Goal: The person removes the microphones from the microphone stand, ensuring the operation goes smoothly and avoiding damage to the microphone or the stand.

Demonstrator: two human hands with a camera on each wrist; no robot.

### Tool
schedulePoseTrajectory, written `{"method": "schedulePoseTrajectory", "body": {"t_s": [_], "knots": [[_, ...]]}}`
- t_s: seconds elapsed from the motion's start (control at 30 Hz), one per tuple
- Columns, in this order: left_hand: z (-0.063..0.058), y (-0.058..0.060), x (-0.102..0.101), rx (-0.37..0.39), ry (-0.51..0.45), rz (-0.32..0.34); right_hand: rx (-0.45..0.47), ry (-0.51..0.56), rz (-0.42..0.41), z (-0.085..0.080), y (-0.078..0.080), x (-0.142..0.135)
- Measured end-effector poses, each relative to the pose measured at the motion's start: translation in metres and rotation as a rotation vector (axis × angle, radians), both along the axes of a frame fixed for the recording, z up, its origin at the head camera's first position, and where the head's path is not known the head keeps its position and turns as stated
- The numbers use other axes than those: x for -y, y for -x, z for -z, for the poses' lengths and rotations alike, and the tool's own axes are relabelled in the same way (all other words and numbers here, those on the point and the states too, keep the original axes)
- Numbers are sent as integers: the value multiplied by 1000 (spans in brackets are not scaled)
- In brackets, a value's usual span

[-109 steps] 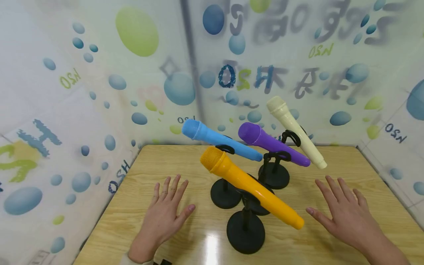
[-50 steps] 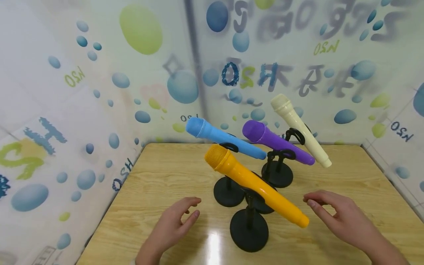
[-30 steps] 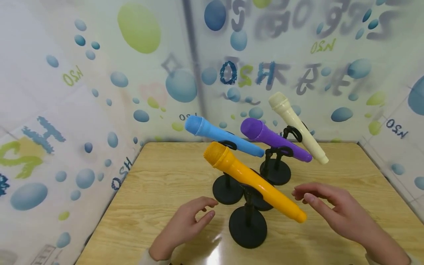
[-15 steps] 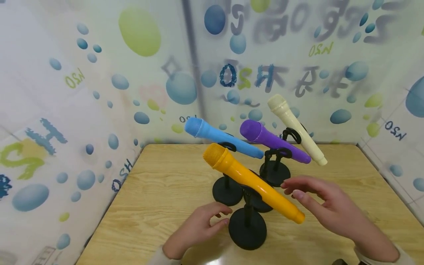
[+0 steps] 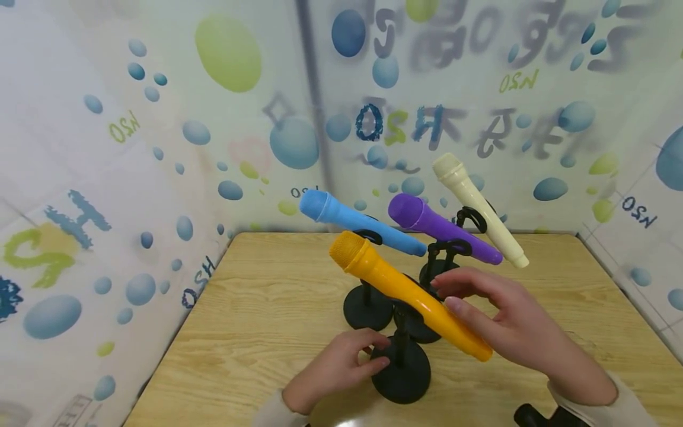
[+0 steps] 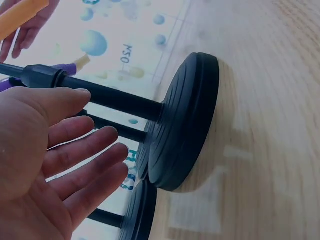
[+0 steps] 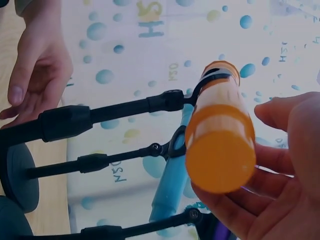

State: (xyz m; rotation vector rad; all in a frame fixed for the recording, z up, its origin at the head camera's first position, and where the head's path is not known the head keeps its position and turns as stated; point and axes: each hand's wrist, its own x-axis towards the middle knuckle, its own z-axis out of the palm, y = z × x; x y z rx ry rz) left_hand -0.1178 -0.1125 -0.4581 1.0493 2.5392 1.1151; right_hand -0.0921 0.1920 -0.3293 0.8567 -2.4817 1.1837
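Note:
An orange microphone sits tilted in the clip of a black desk stand, nearest of the group. My right hand is at the handle's lower end. In the right wrist view its fingers are loosely bent beside the orange handle, while the thumb stands apart; contact is hard to tell. My left hand reaches toward that stand from the left. Seen in the left wrist view, the left fingers are relaxed, close to the black pole and not wrapped around it.
Behind stand blue, purple and cream microphones, each tilted on a black stand, with bases crowded together. The wooden table meets patterned walls at the back and sides.
Both hands have moved inward from the sides: the left toward the front stand's base, the right to the orange handle. Their spread fingers have become loosely bent. The microphones stay in place.

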Motion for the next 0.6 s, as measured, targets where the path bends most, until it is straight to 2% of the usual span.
{"method": "schedulePoseTrajectory", "body": {"t_s": [0.3,0.6], "knots": [[8,1,-9,41,-38,16,-11,39,-69,-6,10,13],[15,1,-18,137,-116,-9,-5,37,-99,-13,11,23]]}}
